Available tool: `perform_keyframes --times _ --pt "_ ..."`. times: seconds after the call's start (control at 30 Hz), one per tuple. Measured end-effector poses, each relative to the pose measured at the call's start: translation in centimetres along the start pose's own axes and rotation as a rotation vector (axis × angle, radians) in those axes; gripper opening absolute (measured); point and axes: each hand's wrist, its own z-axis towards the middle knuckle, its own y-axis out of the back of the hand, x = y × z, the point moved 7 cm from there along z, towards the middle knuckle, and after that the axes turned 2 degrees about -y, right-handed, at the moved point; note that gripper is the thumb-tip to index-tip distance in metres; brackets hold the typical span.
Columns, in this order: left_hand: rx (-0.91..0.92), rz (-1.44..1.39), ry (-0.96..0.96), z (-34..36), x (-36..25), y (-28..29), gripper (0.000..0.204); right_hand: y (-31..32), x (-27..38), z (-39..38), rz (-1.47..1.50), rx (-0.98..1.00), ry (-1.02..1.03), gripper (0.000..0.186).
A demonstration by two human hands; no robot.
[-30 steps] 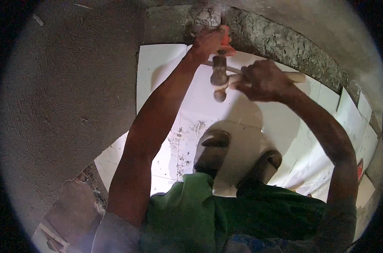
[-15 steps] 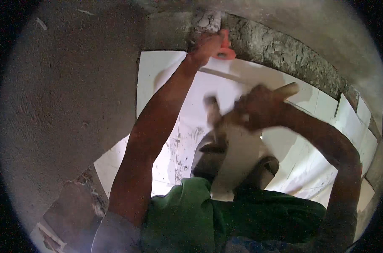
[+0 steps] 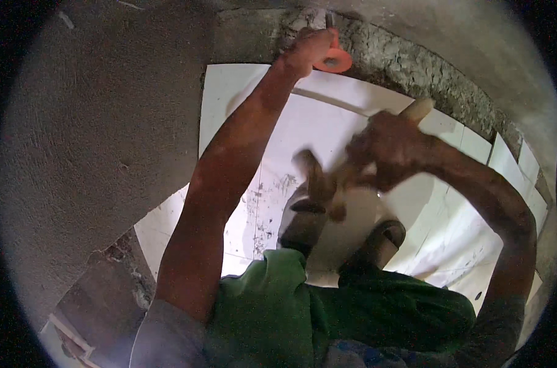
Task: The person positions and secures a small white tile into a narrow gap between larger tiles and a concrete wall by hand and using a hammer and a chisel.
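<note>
Left hand (image 3: 306, 52) outstretched, gripping chisel (image 3: 333, 58) at wall; right hand (image 3: 386, 150) raised, clutching blurred hammer (image 3: 318, 184).

Rough grey plaster wall (image 3: 100, 135) meets a white tiled floor (image 3: 241, 98).

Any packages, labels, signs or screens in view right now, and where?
None in view: no package, label, sign or screen.
Left hand: grips a chisel with an orange round guard at the rough wall.
Right hand: holds a blurred wooden-handled hammer.
White floor tiles: plain, with dark smudges, no print.
</note>
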Motion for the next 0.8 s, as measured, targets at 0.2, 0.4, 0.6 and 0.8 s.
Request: perform_keyframes --times 0.2,0.4,0.6,0.8 --pt "0.174 0.016 -0.141 0.6 -1.8 0.6 0.018 4.4 -5.2 0.4 0.418 -0.458 -0.493 0.034" --pt "-0.094 -0.394 0.255 -1.5 4.6 0.0 0.028 0.2 -0.7 -1.0 0.118 -0.278 -0.248 0.035" --pt "0.006 -0.508 0.165 -5.4 1.0 0.8 0.029 -1.2 1.0 -2.4 0.134 -0.070 -0.353 0.040" --pt "0.000 -0.396 0.153 -6.5 -0.1 2.2 0.029 -0.9 1.4 -1.3 -0.002 -0.223 -0.285 0.043"
